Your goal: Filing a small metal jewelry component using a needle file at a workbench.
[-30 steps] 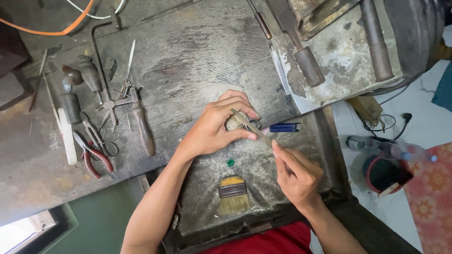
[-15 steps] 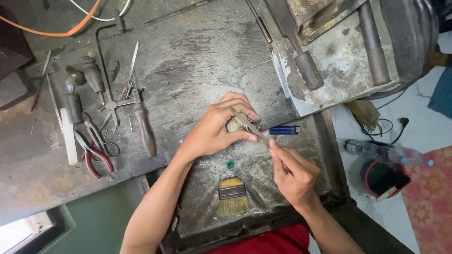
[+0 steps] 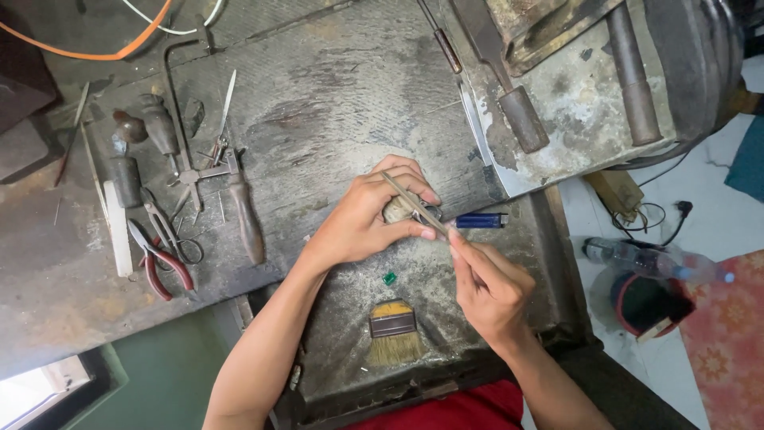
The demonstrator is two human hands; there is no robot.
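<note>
Head view, looking straight down on a worn grey bench [image 3: 334,103]. The left hand [image 3: 366,223] is curled, its grip pinching a small pale workpiece [image 3: 395,209] against the bench near the centre; what the piece is cannot be told. The right hand [image 3: 489,287] lies just near and right of it, its grip pressed together on a thin metal file [image 3: 414,205], which runs up and left across the left fingers and touches the workpiece. A blue lighter [image 3: 481,220] lies just right of the hands. Near of them, in a sunken tray [image 3: 549,263], sit a small green stone [image 3: 389,278] and a flat brush [image 3: 393,333] with pale bristles. Well apart at the left lie red-handled pliers [image 3: 163,267], a wooden-handled tool [image 3: 246,219] and a saw frame [image 3: 187,119]. A large file [image 3: 501,87] rests on a plate at the far right.
</note>
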